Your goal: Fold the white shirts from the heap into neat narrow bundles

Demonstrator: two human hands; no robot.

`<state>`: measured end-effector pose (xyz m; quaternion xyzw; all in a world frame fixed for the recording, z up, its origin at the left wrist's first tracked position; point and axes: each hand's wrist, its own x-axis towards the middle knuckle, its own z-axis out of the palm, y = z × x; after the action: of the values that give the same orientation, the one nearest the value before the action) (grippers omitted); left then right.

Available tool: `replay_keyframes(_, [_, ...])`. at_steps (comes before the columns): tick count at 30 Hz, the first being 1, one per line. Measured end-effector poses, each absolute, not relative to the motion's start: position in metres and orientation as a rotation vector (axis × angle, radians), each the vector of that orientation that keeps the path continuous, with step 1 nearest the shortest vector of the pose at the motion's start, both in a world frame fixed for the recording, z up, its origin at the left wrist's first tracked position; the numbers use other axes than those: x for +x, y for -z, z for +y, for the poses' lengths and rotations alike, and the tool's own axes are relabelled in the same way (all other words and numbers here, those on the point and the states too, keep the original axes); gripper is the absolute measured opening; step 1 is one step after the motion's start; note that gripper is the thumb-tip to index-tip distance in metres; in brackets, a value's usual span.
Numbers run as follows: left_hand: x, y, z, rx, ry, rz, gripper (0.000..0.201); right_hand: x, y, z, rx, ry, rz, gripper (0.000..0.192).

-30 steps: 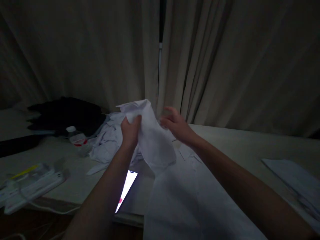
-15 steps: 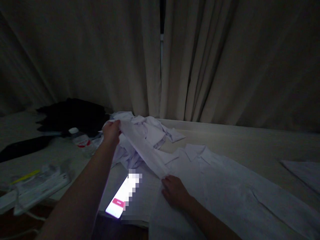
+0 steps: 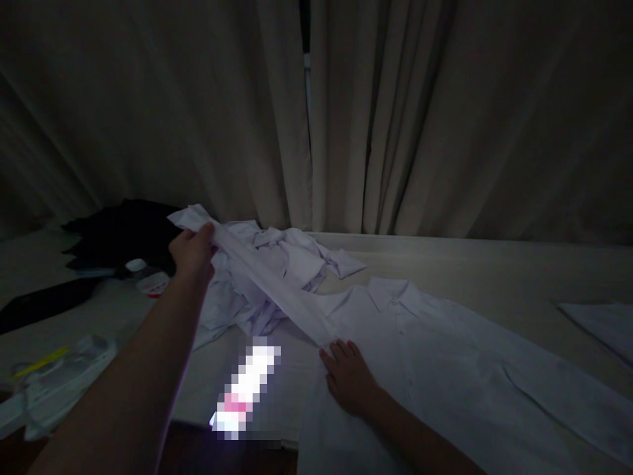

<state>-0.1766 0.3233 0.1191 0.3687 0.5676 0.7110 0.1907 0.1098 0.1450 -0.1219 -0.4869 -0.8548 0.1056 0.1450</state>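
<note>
A white collared shirt (image 3: pixel 435 382) lies spread out, buttons up, on the pale surface. My left hand (image 3: pixel 194 252) is closed around its sleeve near the cuff, holding it raised and stretched to the upper left; the cuff end sticks out past my fingers. At the underarm, where the sleeve joins the body, my right hand (image 3: pixel 350 376) rests on the cloth with its fingers laid out flat. Behind the raised sleeve sits a crumpled heap of white clothes (image 3: pixel 297 257), partly covered by it.
A lit phone (image 3: pixel 247 382) lies near the front edge. To the left are dark folded clothes (image 3: pixel 123 231), a bottle (image 3: pixel 151 282) partly behind my arm, and a white power strip (image 3: pixel 64 382) with cables. Folded white cloth (image 3: pixel 603 323) lies far right. Curtains (image 3: pixel 237 112) hang behind.
My left hand has moved left and slightly up along with the sleeve, and the cuff end now shows beyond it. My right hand's fingers have flattened from a pinch on the cloth.
</note>
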Motion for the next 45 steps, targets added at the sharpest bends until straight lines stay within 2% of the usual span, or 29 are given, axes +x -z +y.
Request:
replay_keyframes(4, [-0.164,-0.136,0.321,0.977,-2.036,1.465,0.016,0.103,0.113,0.146,-1.435,-0.272,-2.408,0.047])
replay_keyframes(7, [-0.147,-0.155,0.318,0.979,-2.056,1.354,0.009,0.1,0.108,0.148,-1.463,-0.274,-2.395,0.045])
replay_keyframes(10, [-0.108,-0.176,0.297,1.058,-2.035,1.22,0.009,0.098,0.104,0.151,-1.447,-0.376,-2.399,0.048])
replay_keyframes(12, [-0.071,-0.185,0.268,1.232,-1.932,1.033,0.015,0.101,0.1,0.154,-1.4,-0.557,-2.349,0.054])
replay_keyframes(15, [-0.018,-0.178,0.216,1.633,-1.453,0.782,0.034,0.121,0.09,0.149,-1.366,-0.927,-1.87,0.052])
replay_keyframes(17, [-0.004,-0.153,0.189,1.806,-1.331,0.825,0.037,0.151,0.083,0.135,-1.3,-1.213,-1.302,0.046])
replay_keyframes(19, [-0.011,-0.11,0.172,1.705,-1.357,0.993,0.028,0.192,0.077,0.108,-1.134,-1.493,-0.763,0.045])
replay_keyframes(20, [-0.022,-0.084,0.168,1.586,-1.342,1.092,0.031,0.214,0.075,0.091,-1.048,-1.59,-0.581,0.043])
replay_keyframes(22, [-0.047,-0.029,0.161,1.439,-1.231,1.39,0.032,0.257,0.072,0.053,-0.964,-1.733,-0.351,0.042])
replay_keyframes(25, [-0.073,0.037,0.149,1.139,-1.123,1.665,0.033,0.302,0.075,0.009,-0.92,-1.868,-0.23,0.059])
replay_keyframes(26, [-0.074,0.051,0.143,1.131,-1.089,1.654,0.031,0.311,0.078,0.001,-0.965,-1.856,-0.219,0.063])
replay_keyframes(28, [-0.063,0.067,0.13,1.108,-1.005,1.581,0.029,0.322,0.085,-0.001,-1.179,-1.717,-0.223,0.059])
replay_keyframes(30, [-0.043,0.073,0.122,1.034,-0.931,1.513,0.027,0.327,0.092,0.01,-1.467,-1.473,-0.279,0.05])
replay_keyframes(33, [-0.016,0.078,0.125,0.841,-0.876,1.462,0.025,0.327,0.097,0.031,-1.803,-1.164,-0.505,0.052])
replay_keyframes(35, [-0.006,0.084,0.134,0.696,-0.876,1.427,0.022,0.324,0.098,0.041,-1.902,-1.095,-0.71,0.055])
replay_keyframes(38, [-0.003,0.095,0.15,0.493,-0.927,1.352,0.015,0.32,0.089,0.049,-1.849,-1.035,-0.995,0.044])
replay_keyframes(41, [-0.005,0.103,0.162,0.348,-0.974,1.267,0.018,0.319,0.051,0.05,-1.723,-0.835,-1.138,0.035])
replay_keyframes(45, [-0.003,0.108,0.172,0.236,-1.0,1.208,0.022,0.325,-0.035,0.031,-1.659,-0.522,-1.167,0.034])
